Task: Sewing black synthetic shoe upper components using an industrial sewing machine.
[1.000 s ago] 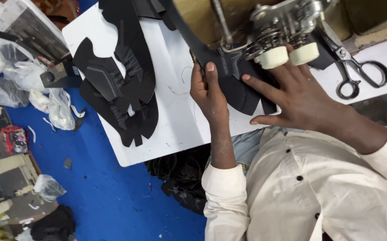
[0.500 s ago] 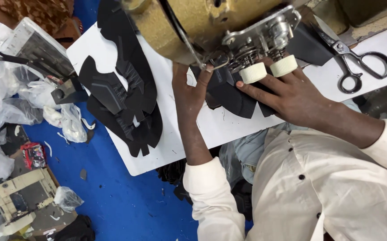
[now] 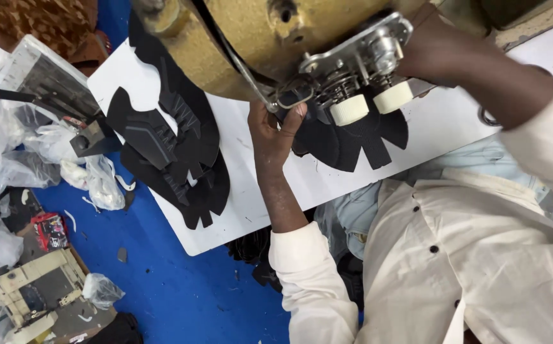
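Under the sewing machine [image 3: 257, 38], left hand [image 3: 273, 130] pinching black cut piece [image 3: 346, 143] on white table [image 3: 276, 185]; right hand hidden, grip unclear

Left hand [image 3: 275, 130] on surface [image 3: 302, 185], touching cut piece [image 3: 353, 140] to its right, under machine head [image 3: 276, 38]. Stack of pieces [image 3: 174, 153] lies left of it. Right hand hidden behind machine.

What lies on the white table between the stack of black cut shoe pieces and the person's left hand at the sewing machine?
In the head view, only bare white table lies between the stack of black cut shoe pieces and the left hand.
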